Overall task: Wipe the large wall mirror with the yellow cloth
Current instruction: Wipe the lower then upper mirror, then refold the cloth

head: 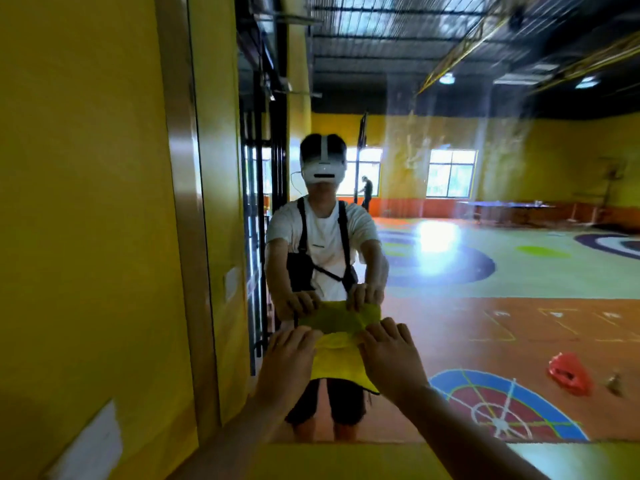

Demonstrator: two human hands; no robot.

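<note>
at the far left stands a yellow wall (86,202) with a pale label (93,441) stuck low on it. beside it a brown frame strip (187,220) runs top to bottom. right of the strip begins the large wall mirror (450,209), which fills the rest of the view and reflects the person and a hall with a painted floor.

low in the mirror's left part, the left hand (287,358) lies on the left upper corner of the yellow cloth (337,365), fingers stretched out and pressing it to the glass. the cloth is spread flat against the mirror between the two hands, its lower edge hanging free. the right hand (391,355) lies the same way on the right upper corner, fingers spread and laid flat. the blur hides whether either thumb tucks behind the cloth.

further right and higher, pale vertical streaks (415,140) and a hazy film show on the glass. low at the right a red bag (568,374) on the floor appears in the reflection.

as a judgement: the wiping is in hand but far from done. the cloth covers only a small patch near the lower left, and the streaked upper and right areas look untouched. no part of the glass can be called clean with confidence, so most of the mirror, to the right and upward, looks left to wipe.
</note>
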